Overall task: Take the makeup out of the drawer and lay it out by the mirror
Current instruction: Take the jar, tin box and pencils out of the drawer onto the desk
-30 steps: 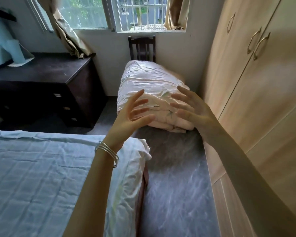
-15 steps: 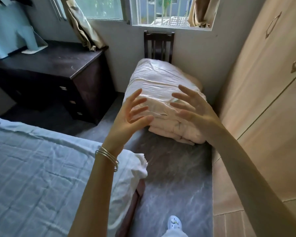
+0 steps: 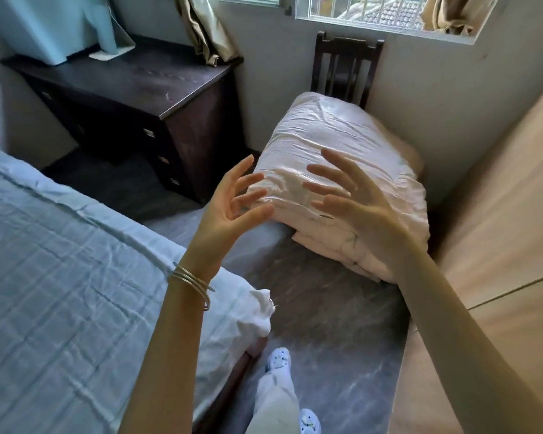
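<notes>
My left hand (image 3: 229, 208) and my right hand (image 3: 355, 208) are raised in front of me, palms facing each other, fingers spread, holding nothing. A dark wooden dresser (image 3: 132, 86) with shut drawers (image 3: 157, 145) stands at the far left under the window. On its top at the back left stands a pale blue mirror (image 3: 44, 23) on a stand. No makeup is in sight.
A bed with a pale blue sheet (image 3: 60, 277) fills the left. A folded pink quilt (image 3: 336, 170) lies on a dark chair (image 3: 345, 67) ahead. A light wooden wardrobe (image 3: 499, 245) lines the right. Grey floor (image 3: 326, 324) runs between, with my feet (image 3: 278, 358) on it.
I have stepped forward and my view has tilted down; the dresser and quilt are closer and my feet have come into view. Both hands stay raised and empty.
</notes>
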`<state>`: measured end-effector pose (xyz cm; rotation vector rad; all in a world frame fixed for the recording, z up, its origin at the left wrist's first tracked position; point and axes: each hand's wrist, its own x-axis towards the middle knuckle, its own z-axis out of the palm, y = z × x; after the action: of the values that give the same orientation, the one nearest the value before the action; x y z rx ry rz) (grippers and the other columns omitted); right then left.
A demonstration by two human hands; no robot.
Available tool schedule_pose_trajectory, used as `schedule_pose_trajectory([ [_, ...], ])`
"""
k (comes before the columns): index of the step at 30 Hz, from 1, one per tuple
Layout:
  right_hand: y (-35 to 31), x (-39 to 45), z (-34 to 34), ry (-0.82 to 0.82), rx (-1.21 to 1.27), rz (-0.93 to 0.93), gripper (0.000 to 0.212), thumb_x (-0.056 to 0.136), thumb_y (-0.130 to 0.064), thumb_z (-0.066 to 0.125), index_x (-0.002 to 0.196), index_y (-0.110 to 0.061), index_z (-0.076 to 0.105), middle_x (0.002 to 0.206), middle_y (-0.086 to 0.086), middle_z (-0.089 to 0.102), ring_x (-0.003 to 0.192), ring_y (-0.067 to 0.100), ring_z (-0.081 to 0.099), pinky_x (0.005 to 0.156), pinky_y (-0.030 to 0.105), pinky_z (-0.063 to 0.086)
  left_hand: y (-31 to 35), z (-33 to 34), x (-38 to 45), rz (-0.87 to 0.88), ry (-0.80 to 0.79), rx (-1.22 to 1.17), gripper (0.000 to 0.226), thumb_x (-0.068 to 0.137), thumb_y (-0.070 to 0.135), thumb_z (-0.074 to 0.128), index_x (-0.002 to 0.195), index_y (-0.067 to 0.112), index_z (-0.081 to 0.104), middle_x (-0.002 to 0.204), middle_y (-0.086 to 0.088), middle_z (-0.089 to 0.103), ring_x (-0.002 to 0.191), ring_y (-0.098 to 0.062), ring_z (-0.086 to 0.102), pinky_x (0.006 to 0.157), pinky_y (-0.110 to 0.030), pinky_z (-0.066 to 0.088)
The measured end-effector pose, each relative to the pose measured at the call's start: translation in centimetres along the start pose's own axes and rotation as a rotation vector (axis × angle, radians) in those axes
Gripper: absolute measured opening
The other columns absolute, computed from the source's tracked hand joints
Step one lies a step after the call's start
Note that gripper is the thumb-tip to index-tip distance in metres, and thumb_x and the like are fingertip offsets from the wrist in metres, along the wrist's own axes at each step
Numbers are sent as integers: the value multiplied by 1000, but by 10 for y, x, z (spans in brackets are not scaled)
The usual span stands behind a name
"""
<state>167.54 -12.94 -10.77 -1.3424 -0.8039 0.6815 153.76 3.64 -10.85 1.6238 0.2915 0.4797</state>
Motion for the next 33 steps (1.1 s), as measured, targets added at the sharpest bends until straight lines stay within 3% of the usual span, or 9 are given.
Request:
schedule_pose_trajectory([
  [2,6,18,-2,-29,5,15,61,86,-10,62,139,-27,39,137,0,50,123,18,53,102,39,45,-7,-6,13,-12,24,15,79,66,36,71,137,32,35,130,6,53,115,-10,58,86,-19,50],
  [5,10,53,-5,-63,29,25,60,84,-10,63,137,-30,42,135,-2,53,122,17,54,94,30,49,-13,-19,41,-4,65,14,81,64,41,69,137,33,35,131,6,52,114,-8,59,83,-18,50],
  [10,0,136,-3,-126,-18,-7,61,81,-12,63,136,-28,43,133,1,54,119,19,57,100,40,47,-17,-56,97,38,172,29,80,63,45,70,134,40,36,134,6,51,117,-10,56,93,-27,48],
  [12,-2,171,3,-175,-26,-15,61,80,-13,64,135,-29,44,133,0,55,118,18,57,100,42,46,-19,-75,117,44,218,20,81,62,45,70,135,39,35,134,5,51,118,-10,56,90,-24,48],
  [19,14,264,21,-310,-25,-10,63,80,-12,64,137,-29,42,133,-1,55,118,17,57,99,37,46,-25,-121,170,6,307,39,81,60,46,69,134,38,35,131,6,51,116,-10,57,78,-16,50],
  [25,39,331,31,-422,2,32,64,80,-12,64,138,-28,41,133,-1,55,118,16,58,96,33,48,-42,-147,200,-48,430,65,76,60,45,69,130,41,38,131,4,51,116,-13,57,85,-18,50],
  [33,54,438,17,-603,-2,52,70,73,-28,71,136,-32,42,134,-2,54,120,16,56,97,36,47,-54,-162,270,-84,598,76,77,61,44,70,131,40,38,131,3,51,115,-11,57,91,-21,49],
])
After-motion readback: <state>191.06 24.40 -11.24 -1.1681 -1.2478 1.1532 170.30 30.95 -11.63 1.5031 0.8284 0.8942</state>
